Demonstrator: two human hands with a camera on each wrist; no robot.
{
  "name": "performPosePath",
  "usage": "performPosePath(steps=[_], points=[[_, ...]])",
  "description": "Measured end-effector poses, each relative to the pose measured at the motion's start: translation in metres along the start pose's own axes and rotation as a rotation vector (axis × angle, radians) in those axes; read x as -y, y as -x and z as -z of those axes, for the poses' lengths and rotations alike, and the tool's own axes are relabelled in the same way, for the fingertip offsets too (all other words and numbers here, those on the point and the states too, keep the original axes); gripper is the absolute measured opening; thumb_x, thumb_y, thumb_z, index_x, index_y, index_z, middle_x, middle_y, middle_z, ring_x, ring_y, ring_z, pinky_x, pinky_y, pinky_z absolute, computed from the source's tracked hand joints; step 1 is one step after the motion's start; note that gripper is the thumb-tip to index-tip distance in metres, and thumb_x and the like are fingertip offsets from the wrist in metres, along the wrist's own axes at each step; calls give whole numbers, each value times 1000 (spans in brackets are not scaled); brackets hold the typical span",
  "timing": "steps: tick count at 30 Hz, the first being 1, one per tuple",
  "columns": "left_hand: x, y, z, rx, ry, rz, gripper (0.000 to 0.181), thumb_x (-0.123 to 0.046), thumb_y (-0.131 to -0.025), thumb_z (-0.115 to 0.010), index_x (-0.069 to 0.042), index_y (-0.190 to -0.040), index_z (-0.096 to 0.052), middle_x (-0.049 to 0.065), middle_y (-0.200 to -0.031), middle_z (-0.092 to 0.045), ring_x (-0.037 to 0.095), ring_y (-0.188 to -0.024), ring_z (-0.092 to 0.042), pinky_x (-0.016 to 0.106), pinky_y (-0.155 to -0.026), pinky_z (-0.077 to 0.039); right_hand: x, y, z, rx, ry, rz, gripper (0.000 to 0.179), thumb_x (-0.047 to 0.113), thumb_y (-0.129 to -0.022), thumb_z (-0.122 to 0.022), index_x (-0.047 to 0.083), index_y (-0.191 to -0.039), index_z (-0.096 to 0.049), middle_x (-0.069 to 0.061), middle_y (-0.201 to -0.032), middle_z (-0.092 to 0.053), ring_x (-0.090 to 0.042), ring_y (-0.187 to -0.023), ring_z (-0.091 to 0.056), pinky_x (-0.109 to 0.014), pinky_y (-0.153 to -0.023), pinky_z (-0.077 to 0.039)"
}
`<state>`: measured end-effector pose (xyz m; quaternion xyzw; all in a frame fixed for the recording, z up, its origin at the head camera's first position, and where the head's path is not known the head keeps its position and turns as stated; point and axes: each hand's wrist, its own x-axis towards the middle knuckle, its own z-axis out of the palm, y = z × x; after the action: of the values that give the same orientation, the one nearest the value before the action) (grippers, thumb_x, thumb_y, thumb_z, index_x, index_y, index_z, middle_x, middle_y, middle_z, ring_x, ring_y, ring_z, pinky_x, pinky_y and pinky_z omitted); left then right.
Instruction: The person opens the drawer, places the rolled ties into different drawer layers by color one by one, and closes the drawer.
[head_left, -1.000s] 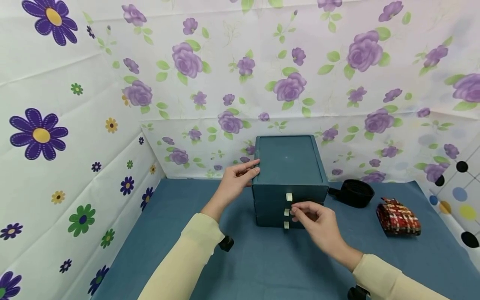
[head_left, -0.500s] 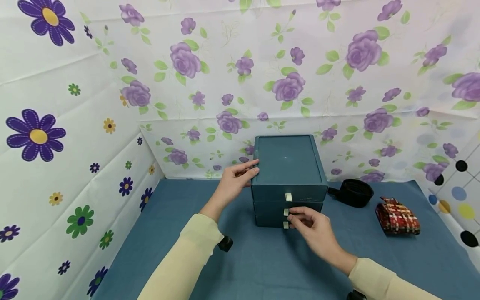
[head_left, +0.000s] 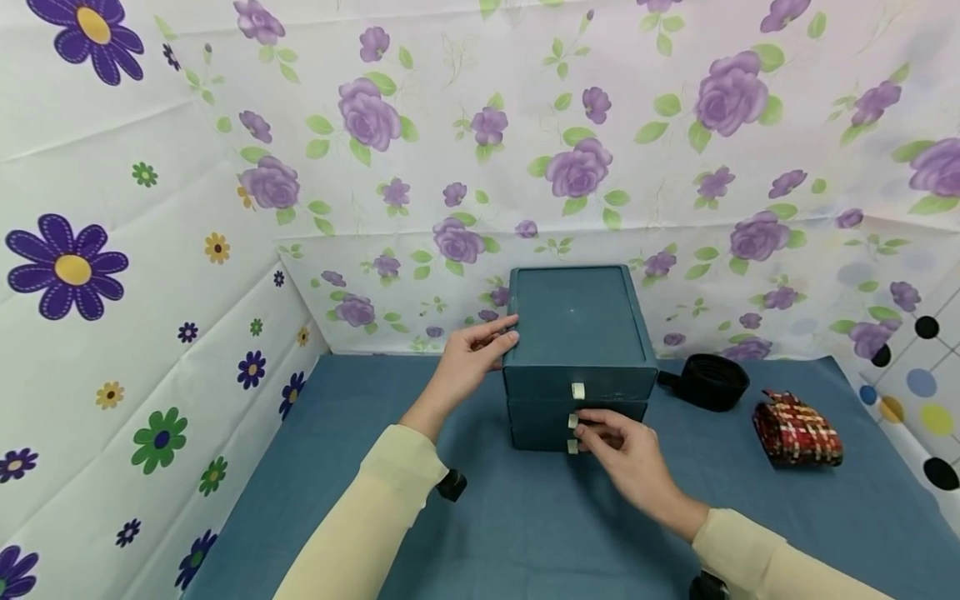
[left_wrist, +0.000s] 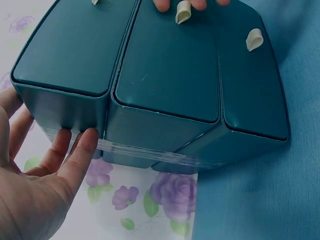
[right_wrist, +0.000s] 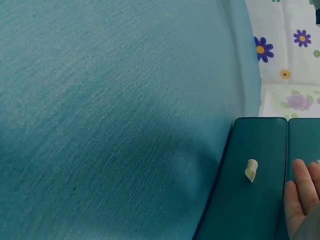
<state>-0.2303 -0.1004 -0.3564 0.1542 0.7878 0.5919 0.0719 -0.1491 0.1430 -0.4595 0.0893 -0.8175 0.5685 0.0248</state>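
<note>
A dark teal three-drawer box [head_left: 577, 321] stands on the blue cloth, a cream pull tab on each drawer front. My left hand [head_left: 465, 367] braces its left side, fingers extended; the left wrist view shows those fingertips [left_wrist: 89, 137] against the top drawer's section. At the middle drawer, my right hand [head_left: 630, 458] pinches the middle pull tab [head_left: 573, 422] between thumb and forefinger. The left wrist view has fingertips on both sides of that tab. The top pull tab [head_left: 577, 391] and bottom pull tab [head_left: 572, 447] are untouched. All drawers look closed.
Right of the box lies a coiled black belt [head_left: 708, 383], its end close to the box. Farther right sits a folded red plaid cloth item [head_left: 798, 429]. Floral sheets [head_left: 420, 167] hang behind and at the left. Clear tape [left_wrist: 150, 152] runs along the box's side.
My right hand has shifted slightly left, its thumb and forefinger closing in on the middle tab. My left hand keeps its place on the box, which has not visibly moved.
</note>
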Motion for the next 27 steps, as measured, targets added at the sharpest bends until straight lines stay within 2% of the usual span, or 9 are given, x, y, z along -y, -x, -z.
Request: performPosePath(steps=[4, 11, 17, 27], points=[[0, -1, 0, -4, -1, -5, 43, -37, -93, -57, -26, -134, -53, 3, -120, -58, 17, -109, -56, 41, -88, -52, 12, 1, 1, 6, 1, 16, 25, 18, -92, -61, 11, -115, -65, -9, -99, -71, -9, -76, -68, -23, -69, -55], [0, 0, 0, 1, -3, -8, 43, -37, -93, -57, -26, -135, -53, 3, -121, -57, 16, -109, -56, 35, -85, -54, -22, -9, -3, 5, -3, 43, 25, 33, -91, -60, 22, -112, -66, -3, -103, -70, -21, -84, -69, -24, -70, -56], [0, 1, 1, 6, 1, 1, 42, -35, -94, -57, -26, -134, -54, 3, -122, -57, 17, -110, -56, 35, -85, -54, -23, -10, -3, 12, 7, 72, 25, 37, -91, -60, 23, -110, -68, -2, -100, -71, -19, -85, -69, -29, -71, -56], [-1, 1, 1, 10, -1, 0, 42, -36, -94, -56, -26, -135, -53, 3, -121, -57, 17, -110, -56, 35, -86, -54, -22, -12, -3, -2, -6, 85, 21, 34, -90, -62, 23, -106, -70, -4, -97, -71, -22, -84, -69, -23, -70, -55]])
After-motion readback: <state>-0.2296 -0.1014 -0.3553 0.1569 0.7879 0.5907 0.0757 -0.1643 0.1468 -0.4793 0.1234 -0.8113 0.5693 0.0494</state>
